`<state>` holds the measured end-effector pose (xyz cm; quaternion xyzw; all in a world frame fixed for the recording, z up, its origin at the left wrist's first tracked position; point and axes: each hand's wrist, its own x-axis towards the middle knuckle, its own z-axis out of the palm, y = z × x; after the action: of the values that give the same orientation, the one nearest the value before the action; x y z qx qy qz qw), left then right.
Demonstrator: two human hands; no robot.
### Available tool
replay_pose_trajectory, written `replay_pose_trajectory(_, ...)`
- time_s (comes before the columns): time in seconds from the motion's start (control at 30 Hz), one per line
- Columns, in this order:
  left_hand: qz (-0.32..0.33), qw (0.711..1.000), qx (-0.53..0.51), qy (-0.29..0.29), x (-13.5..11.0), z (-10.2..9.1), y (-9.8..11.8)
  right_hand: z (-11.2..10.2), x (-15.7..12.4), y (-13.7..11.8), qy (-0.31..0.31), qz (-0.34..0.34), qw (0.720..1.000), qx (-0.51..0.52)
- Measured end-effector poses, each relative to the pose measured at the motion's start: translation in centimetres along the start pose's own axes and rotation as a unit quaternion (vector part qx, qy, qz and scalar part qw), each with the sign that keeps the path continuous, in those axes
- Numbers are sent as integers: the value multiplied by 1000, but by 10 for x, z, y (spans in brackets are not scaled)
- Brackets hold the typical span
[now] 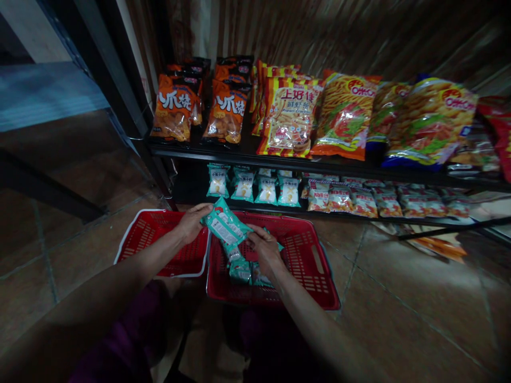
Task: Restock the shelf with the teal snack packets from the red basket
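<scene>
Between my two hands is a teal snack bag (225, 225), its printed back turned up. My left hand (195, 222) pinches its upper left corner. At the lower right end, my right hand (264, 249) grips the same bag, some fingers hidden under it. Below the bag stands a red basket (323, 284) with several more teal snack bags (240, 271) inside, partly covered by my right hand. Similar teal bags (244, 185) stand in a row on the lower shelf, just beyond the baskets.
A second red basket (136, 239) with a white rim sits at the left. On the upper shelf (239, 151) stand orange snack bags (174, 109), prawn cracker bags (289, 114) and large noodle-picture bags (345, 114). White-and-red bags (363, 201) line the lower shelf. A dark metal post (107, 69) rises at left.
</scene>
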<state>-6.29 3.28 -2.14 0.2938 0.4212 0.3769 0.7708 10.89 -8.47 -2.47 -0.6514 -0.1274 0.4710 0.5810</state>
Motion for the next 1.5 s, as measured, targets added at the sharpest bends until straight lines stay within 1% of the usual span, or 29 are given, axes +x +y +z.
replay_pose_trajectory(0.2,25,999,-15,34,3,-2,-3,2,-3,-4,-20,4,1000,12)
replay_pose_trajectory(0.33,44,999,-15,26,3,-2,-5,3,-3,-5,-19,0,1000,8)
replay_pose_trajectory(0.57,49,999,-2,11,3,-2,-7,1,-1,-5,-5,-40,999,-17)
replay_pose_trajectory(0.63,52,999,-1,6,3,-2,-8,0,0,-4,-10,-48,999,-24)
replay_pose_trajectory(0.8,48,999,11,8,3,-1,-10,-6,12,7,-21,-88,991,-97)
replay_pose_trajectory(0.87,45,999,19,7,3,-2,-11,-9,16,12,-21,-131,980,-148)
replay_pose_trajectory(0.9,45,999,22,7,2,-2,-12,-10,17,13,-20,-166,969,-182)
replay_pose_trajectory(0.93,47,999,25,7,2,-2,-12,-11,17,13,-17,-210,952,-222)
replay_pose_trajectory(0.97,51,998,28,7,2,-2,-13,-12,16,11,-13,-260,927,-268)
replay_pose_trajectory(1.0,54,998,30,7,2,-2,-14,-12,14,10,-8,-311,896,-317)
replay_pose_trajectory(1.07,57,998,33,9,2,-2,-15,-12,8,4,-9,-395,825,-404)
replay_pose_trajectory(1.13,49,998,34,12,2,-2,-16,-11,2,0,-32,-451,761,-466)
replay_pose_trajectory(1.2,37,999,32,12,2,-2,-17,-10,-1,-2,-62,-478,717,-504)
replay_pose_trajectory(1.27,31,999,27,12,2,-3,-18,-9,-2,-2,-82,-486,694,-525)
replay_pose_trajectory(1.5,23,999,26,27,5,-6,-21,-7,-3,5,-112,-476,666,-563)
